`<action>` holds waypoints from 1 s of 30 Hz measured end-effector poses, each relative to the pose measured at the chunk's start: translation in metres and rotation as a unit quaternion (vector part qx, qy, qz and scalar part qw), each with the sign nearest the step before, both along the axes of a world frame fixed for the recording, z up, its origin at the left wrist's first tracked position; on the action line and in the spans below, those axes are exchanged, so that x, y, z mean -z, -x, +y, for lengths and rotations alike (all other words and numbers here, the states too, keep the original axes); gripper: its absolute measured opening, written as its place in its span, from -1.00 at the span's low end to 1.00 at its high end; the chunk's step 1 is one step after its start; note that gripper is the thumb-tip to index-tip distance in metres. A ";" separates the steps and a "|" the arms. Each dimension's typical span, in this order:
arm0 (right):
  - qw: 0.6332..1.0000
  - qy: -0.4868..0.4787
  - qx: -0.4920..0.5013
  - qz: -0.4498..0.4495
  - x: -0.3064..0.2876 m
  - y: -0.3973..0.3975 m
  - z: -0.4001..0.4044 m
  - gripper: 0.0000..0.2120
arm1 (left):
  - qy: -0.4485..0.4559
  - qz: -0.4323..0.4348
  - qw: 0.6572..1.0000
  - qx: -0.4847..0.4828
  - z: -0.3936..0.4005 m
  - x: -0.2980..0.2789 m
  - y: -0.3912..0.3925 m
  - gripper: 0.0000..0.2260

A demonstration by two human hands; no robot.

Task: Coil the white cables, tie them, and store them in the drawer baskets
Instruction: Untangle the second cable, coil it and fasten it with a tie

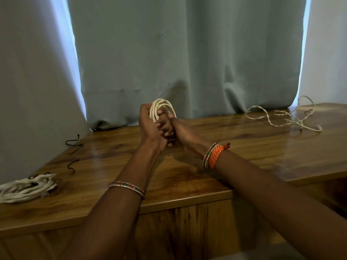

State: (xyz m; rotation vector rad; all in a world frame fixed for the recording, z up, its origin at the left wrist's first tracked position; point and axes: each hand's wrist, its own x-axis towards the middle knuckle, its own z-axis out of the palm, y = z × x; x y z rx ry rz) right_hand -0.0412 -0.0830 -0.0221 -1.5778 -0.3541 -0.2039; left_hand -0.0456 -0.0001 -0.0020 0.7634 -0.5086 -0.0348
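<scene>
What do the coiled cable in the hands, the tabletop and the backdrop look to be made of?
Coiled cable: smooth cream plastic or rubber sheath, by its even, slightly glossy loops. Tabletop: wood or wood-look laminate, glossy, with brown grain and reflections; which one cannot be told. Curtain: matte grey-green woven fabric, hanging in soft folds.

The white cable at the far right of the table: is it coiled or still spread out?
Spread out. The loose cable lies in open, straggling loops on the table, untied, unlike the coil in the hands.
</scene>
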 end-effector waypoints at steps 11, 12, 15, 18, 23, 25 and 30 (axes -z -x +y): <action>0.979 0.093 0.155 -0.092 0.004 0.006 0.001 -0.65 | -0.161 -0.042 0.869 -0.465 -0.019 0.006 -0.002 -0.48; 0.965 0.130 0.193 -0.124 0.004 0.006 0.003 -0.67 | -0.166 -0.093 0.825 -0.532 -0.017 0.008 0.001 -0.51; 0.930 0.181 0.257 -0.193 0.003 0.009 -0.003 -0.73 | -0.295 -0.148 0.686 -0.649 -0.007 0.008 0.004 -0.69; 0.903 0.237 0.275 -0.230 0.005 0.007 -0.017 -0.79 | -0.309 -0.114 0.732 -0.597 0.006 0.005 -0.005 -0.64; 0.872 0.316 0.283 -0.243 0.009 0.000 -0.025 -0.84 | -0.263 0.088 0.951 -0.137 0.014 -0.004 -0.025 -0.34; 0.861 0.336 0.291 -0.247 0.010 -0.002 -0.024 -0.84 | -0.236 0.097 0.965 -0.068 0.012 -0.001 -0.027 -0.37; 0.866 0.321 0.286 -0.256 0.016 0.001 -0.010 -0.83 | -0.270 0.048 0.905 -0.326 0.002 0.007 -0.029 -0.59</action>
